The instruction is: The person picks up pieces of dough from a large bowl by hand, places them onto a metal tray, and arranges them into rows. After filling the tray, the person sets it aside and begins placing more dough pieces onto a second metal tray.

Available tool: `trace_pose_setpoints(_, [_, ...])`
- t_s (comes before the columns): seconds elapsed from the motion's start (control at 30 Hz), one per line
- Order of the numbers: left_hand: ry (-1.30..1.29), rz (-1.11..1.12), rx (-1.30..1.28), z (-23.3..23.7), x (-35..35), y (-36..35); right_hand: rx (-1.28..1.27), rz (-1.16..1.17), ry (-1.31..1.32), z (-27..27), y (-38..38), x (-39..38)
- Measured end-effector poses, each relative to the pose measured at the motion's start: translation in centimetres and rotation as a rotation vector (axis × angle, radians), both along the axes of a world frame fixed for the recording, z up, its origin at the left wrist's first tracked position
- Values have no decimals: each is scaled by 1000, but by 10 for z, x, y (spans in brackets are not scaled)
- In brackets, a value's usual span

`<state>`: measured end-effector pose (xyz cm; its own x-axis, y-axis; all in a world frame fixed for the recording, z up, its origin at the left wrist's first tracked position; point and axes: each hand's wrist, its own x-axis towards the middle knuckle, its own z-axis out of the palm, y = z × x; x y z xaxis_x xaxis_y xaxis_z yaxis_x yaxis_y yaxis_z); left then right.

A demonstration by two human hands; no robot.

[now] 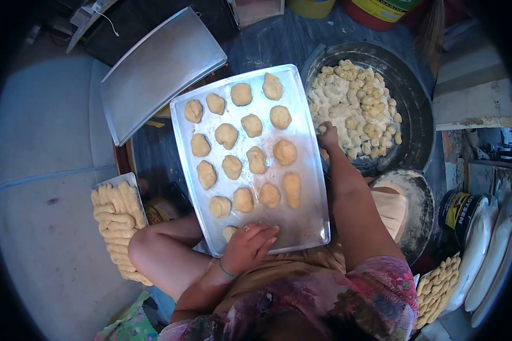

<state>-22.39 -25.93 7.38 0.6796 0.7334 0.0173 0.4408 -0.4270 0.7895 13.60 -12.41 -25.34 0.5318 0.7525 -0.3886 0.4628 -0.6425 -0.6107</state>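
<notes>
A metal baking tray [301, 230] lies across my lap, with rows of round dough pieces [226, 135] on it. My left hand [250, 244] rests over the tray's near edge, its fingers stretched to the right. Beside it sits a dough piece [229, 233], partly covered by the hand. My right hand [327, 136] is at the near left side of a wide dark basin [412, 91], fingers curled around what looks like a small pale dough piece [322, 129]. Floury dough lumps [370, 102] fill much of this basin.
Another metal tray [165, 62] stands at the upper left. Shaped dough covers a tray [119, 227] on the left, and more twisted dough [440, 290] lies at lower right. A floury basin [421, 210], a paint bucket [462, 213] and white plastic bags [478, 250] are to the right.
</notes>
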Motion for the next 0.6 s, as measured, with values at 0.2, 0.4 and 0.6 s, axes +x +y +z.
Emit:
trace_pose_setpoints(0.2, [-49, -54, 26, 6, 7, -15, 400, -314, -94, 49, -37, 12])
trace_pose_setpoints(0.4, [-51, -93, 130, 9, 10, -26, -19, 137, 264, 53, -49, 6])
trace_pose_setpoints(0.6, [19, 6, 137, 16, -6, -43, 603, -254, 500, 189, -61, 4])
